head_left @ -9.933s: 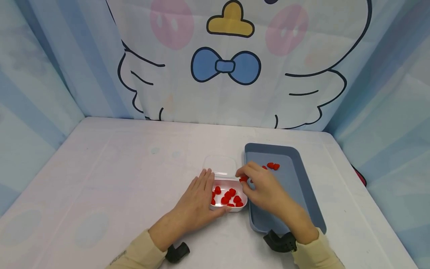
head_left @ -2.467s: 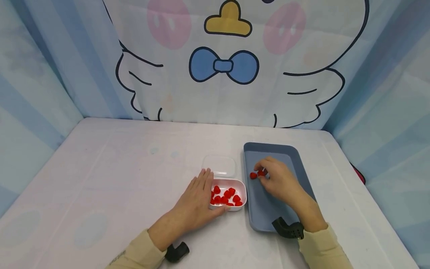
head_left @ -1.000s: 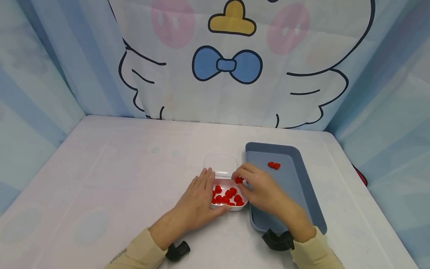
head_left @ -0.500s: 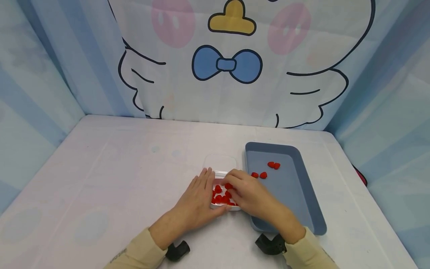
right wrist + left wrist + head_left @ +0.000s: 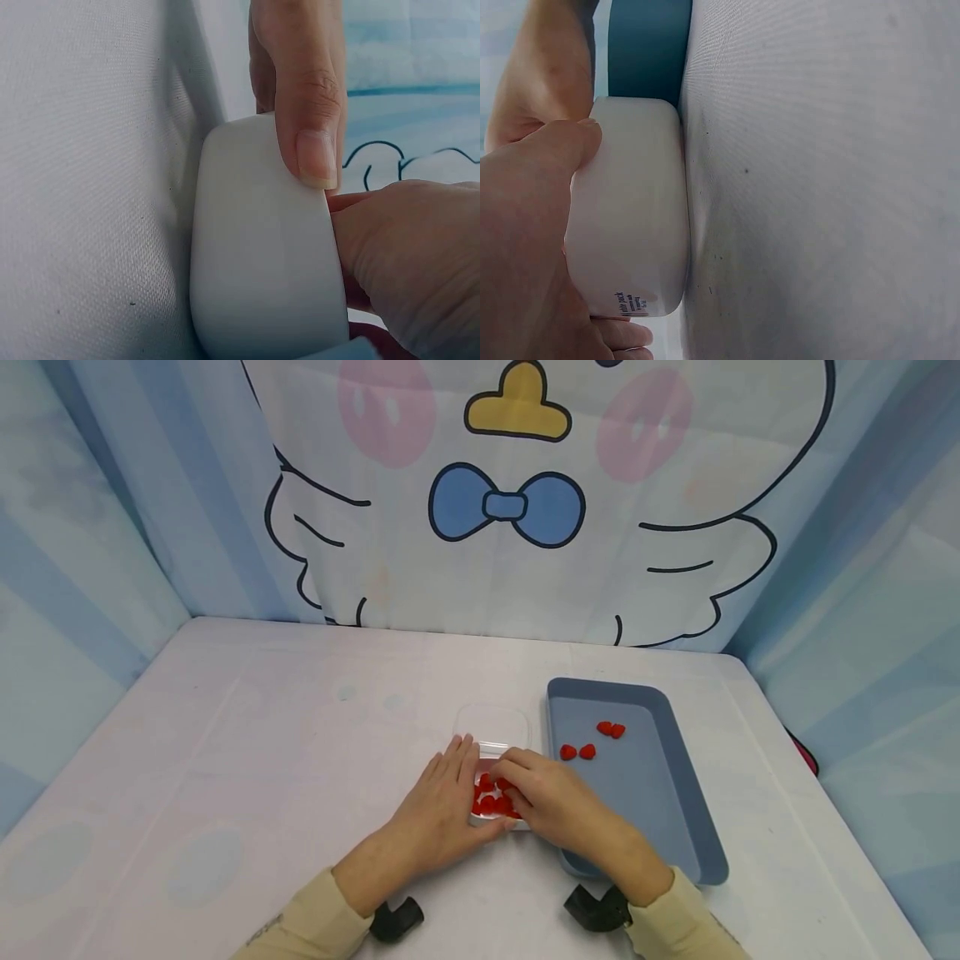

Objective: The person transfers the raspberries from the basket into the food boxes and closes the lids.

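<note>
A small white box (image 5: 521, 827) stands in front of me, with several small red strawberry-shaped pieces (image 5: 487, 805) inside. My left hand (image 5: 438, 814) rests along its left side, fingers straight and covering that end, while the thumb lies over the front rim. In the left wrist view the thumb presses on the rim of the white box wall (image 5: 630, 210). My right hand (image 5: 551, 802) reaches into the box from the right, pinching a red piece (image 5: 503, 783) between thumb and fingertips. The right hand (image 5: 420, 255) shows behind the box rim in the right wrist view.
A grey-blue tray (image 5: 645, 777) stands directly right of the box. Two red pieces (image 5: 577, 752) lie near its left edge, and two more (image 5: 611, 729) farther back. Behind the box is a clear lid (image 5: 492, 724). A patterned curtain (image 5: 495, 585) closes off the table's back.
Over the last second my right hand has moved left and down from the box's right edge into the box with the red piece. Two pieces in the tray have come into sight. The left hand stays put.
</note>
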Motion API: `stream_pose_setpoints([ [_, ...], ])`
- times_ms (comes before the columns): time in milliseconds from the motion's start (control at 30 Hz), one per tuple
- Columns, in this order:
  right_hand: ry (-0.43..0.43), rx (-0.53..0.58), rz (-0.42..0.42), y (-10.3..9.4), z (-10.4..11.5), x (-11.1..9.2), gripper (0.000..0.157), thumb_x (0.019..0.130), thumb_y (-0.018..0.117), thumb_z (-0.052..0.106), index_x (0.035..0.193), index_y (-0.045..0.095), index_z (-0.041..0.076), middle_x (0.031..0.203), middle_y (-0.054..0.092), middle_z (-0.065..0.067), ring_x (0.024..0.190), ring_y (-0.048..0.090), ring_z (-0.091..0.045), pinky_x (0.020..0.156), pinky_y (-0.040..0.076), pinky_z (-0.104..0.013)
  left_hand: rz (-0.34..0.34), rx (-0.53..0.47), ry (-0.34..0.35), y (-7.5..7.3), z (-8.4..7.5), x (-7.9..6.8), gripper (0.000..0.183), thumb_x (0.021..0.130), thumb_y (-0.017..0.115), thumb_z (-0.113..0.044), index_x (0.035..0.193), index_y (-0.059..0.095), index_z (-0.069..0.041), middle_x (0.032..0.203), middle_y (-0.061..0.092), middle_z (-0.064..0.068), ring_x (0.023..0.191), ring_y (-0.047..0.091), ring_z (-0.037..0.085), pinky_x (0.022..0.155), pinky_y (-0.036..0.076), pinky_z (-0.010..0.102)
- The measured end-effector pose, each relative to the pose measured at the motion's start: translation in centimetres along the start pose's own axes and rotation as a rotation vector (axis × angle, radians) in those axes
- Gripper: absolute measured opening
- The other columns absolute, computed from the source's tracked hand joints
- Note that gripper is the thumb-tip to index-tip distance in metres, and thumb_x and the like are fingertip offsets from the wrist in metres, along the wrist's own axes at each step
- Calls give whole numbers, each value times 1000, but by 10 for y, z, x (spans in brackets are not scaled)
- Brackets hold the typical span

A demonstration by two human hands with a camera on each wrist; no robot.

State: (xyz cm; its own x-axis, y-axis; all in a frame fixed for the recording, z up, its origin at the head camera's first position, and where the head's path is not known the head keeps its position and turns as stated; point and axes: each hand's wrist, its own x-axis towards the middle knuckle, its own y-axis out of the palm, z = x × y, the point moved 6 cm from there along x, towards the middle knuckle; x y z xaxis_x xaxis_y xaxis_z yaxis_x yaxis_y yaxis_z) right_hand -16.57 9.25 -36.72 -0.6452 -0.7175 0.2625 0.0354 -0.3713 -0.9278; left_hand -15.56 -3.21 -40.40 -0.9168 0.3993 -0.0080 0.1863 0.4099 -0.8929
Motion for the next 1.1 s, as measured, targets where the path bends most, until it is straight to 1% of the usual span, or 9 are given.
stream_pose_setpoints([
  [133, 9, 0, 10, 0, 0, 0, 32, 84, 77, 6, 114, 67, 9, 112, 68, -3, 98, 66, -14, 87, 59, -30, -2, 7, -4, 0, 0, 0, 102, 85, 64, -63, 155, 23, -2, 163, 25, 16, 153, 20, 34, 121, 25, 54],
  [367, 25, 18, 18, -1, -1, -1, 30, 85, 76, 5, 113, 67, 11, 112, 67, -1, 97, 65, -12, 86, 59, -28, -2, 7, 0, 0, -1, 1, 102, 85, 65, -62, 155, 23, -1, 163, 25, 16, 153, 20, 35, 121, 26, 54],
  [467, 12, 32, -5, -3, -2, -1, 28, 84, 76, 5, 110, 67, 10, 110, 67, -2, 95, 65, -12, 85, 60, -28, -3, 8, 0, 0, -1, 1, 101, 85, 65, -61, 154, 24, -1, 163, 26, 16, 153, 21, 35, 121, 26, 55],
  [600, -7, 51, -59, -10, -3, -2, 26, 83, 76, 3, 107, 68, 8, 106, 67, -3, 94, 65, -13, 84, 60, -29, 4, 11, -6, 1, -1, 1, 101, 85, 65, -61, 155, 23, -1, 163, 26, 16, 153, 20, 34, 121, 26, 54],
  [833, 2, 57, -136, -23, -10, -2, 25, 80, 78, 1, 102, 69, 9, 102, 68, 0, 93, 65, -11, 83, 60, -29, 9, 19, -17, 2, 0, 2, 101, 85, 64, -62, 155, 24, -1, 163, 27, 15, 153, 19, 33, 122, 25, 53],
  [967, 26, 77, -146, -28, -13, -4, 25, 79, 79, 1, 101, 69, 8, 102, 67, 0, 92, 64, -11, 82, 60, -28, 5, 20, -18, 2, 0, 2, 101, 85, 63, -64, 154, 24, -1, 162, 27, 16, 153, 20, 33, 122, 25, 53],
  [1100, 50, 86, -148, -31, -18, -6, 25, 79, 79, 0, 101, 70, 8, 102, 66, 0, 91, 64, -12, 82, 60, -29, 1, 20, -16, 2, 0, 2, 101, 84, 65, -62, 154, 24, -1, 162, 28, 16, 152, 21, 34, 121, 26, 53],
])
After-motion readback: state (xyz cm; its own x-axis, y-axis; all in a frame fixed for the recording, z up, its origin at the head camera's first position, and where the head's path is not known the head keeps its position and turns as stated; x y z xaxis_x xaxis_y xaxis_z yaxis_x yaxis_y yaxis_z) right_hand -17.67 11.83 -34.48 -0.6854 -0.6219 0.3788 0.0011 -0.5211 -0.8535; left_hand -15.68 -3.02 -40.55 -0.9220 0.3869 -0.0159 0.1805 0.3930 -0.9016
